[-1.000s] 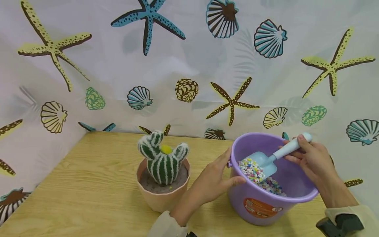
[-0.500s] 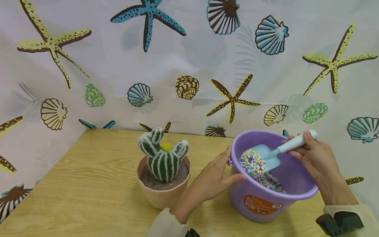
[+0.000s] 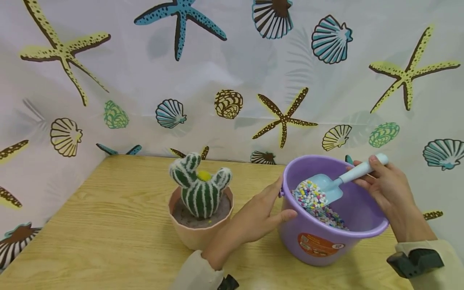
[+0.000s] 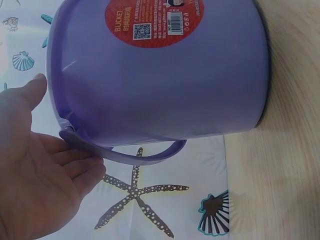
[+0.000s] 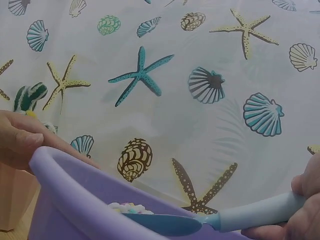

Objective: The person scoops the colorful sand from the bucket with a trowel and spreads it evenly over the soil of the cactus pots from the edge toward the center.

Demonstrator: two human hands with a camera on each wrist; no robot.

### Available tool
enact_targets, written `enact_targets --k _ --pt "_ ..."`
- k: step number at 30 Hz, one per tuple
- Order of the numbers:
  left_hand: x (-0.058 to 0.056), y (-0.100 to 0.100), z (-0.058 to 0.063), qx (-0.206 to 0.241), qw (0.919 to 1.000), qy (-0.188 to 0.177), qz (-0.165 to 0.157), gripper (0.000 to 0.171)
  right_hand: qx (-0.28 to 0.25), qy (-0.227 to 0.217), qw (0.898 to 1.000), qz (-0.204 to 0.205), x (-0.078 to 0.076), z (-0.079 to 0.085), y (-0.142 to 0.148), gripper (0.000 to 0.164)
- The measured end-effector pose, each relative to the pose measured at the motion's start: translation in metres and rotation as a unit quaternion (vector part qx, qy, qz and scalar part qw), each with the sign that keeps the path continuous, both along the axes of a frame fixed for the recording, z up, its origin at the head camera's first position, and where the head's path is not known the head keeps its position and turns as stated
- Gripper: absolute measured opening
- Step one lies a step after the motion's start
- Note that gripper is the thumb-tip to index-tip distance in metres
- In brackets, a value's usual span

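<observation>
My right hand [image 3: 389, 189] grips the handle of a light blue scoop [image 3: 328, 187] above the inside of the purple bucket [image 3: 319, 241]. Small multicoloured pellets [image 3: 311, 195] fill the front of the scoop's blade. In the right wrist view, the blade [image 5: 165, 223] looks nearly level behind the bucket's near rim. More pellets [image 3: 331, 217] lie in the bucket. At the bucket's left side rests my left hand [image 3: 259, 213], its thumb apart from the fingers. Its fingertips [image 4: 90, 175] touch near the joint of the hanging bucket handle [image 4: 145, 159].
A cactus figure [image 3: 201, 197] with a yellow top stands in a peach pot [image 3: 197, 237], left of the bucket and close behind my left forearm. The wooden tabletop [image 3: 108, 213] meets a white cloth [image 3: 217, 72] printed with starfish and shells.
The scoop of pellets has shifted slightly right and up inside the bucket. My left hand stays at the bucket's side. The head view has tilted down a little.
</observation>
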State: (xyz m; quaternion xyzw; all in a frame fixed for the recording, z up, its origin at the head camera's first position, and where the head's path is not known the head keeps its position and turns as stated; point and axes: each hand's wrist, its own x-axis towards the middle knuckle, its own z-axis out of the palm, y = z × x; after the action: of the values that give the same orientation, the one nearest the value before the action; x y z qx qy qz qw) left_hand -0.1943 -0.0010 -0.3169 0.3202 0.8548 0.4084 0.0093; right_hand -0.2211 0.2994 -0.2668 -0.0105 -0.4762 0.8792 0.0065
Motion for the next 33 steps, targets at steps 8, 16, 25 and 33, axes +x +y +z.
enact_targets --k 8,16,25,33 --pt "0.01 -0.013 0.003 -0.024 0.9996 0.012 -0.005 0.076 -0.014 -0.001 1.0 -0.024 0.0 0.0 0.0 0.019" --pt "0.024 -0.028 0.01 -0.075 0.9971 -0.006 0.008 0.073 0.015 -0.001 0.998 -0.064 0.001 0.001 -0.003 0.028" --pt "0.035 -0.041 0.006 -0.039 0.9982 0.034 0.032 0.061 -0.028 -0.011 0.997 -0.069 0.001 -0.002 0.002 0.023" --pt "0.048 -0.06 0.0 -0.012 0.9975 0.041 0.056 0.053 -0.04 -0.037 0.995 -0.082 0.002 -0.004 -0.001 0.031"
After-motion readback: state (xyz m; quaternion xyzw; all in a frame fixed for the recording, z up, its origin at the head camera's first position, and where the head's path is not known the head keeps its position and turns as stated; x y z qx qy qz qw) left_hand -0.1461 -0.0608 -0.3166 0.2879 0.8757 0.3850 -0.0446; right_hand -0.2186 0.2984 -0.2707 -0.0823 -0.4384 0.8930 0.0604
